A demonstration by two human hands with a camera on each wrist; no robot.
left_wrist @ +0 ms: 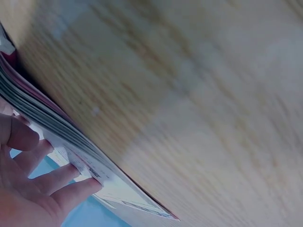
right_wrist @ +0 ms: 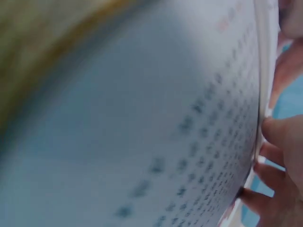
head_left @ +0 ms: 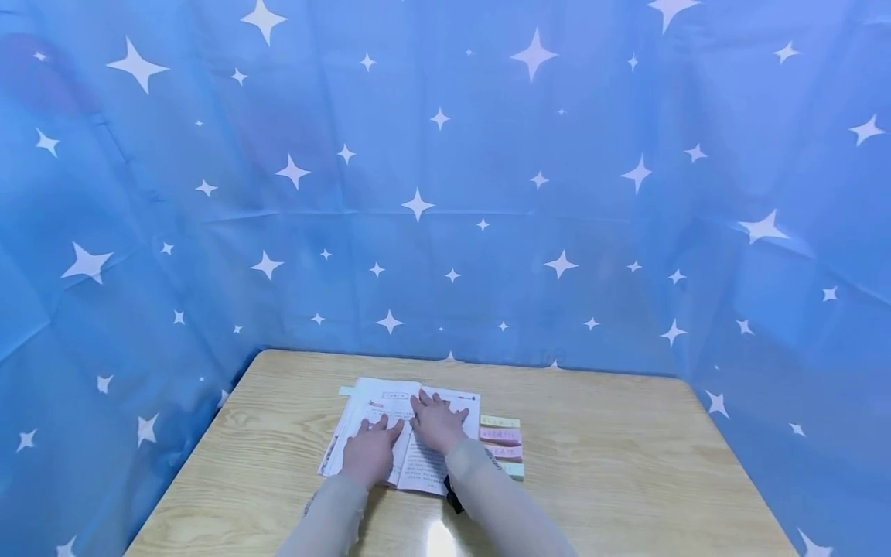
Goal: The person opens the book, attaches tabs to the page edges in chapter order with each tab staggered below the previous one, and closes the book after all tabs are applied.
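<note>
Left of the middle of the wooden table (head_left: 612, 464), a book (head_left: 419, 466) lies open, with printed pages to either side of its fold. Across the left page rests the left hand (head_left: 369, 452), fingers spread and nearly straight, gripping nothing; the left wrist view shows its fingertips (left_wrist: 97, 185) on the paper above the stacked page edges. Farther off, on the right page and close to the fold, lies the right hand (head_left: 440, 427), its fingers also wide apart and laid on the sheet rather than curled round it. From the right wrist, the printed page looks bowed, rising towards the fingers.

Yellow, pink and green tabs (head_left: 503, 435) stick out beyond the book's right edge, and a pale tab (head_left: 346, 391) shows at the far left.

The step in hand seems to be pressing or smoothing the opened pages flat. If so, the next move calls for even, light pressure outward from the fold; turning a leaf would instead need one hand to lift a single page edge without creasing it.
</note>
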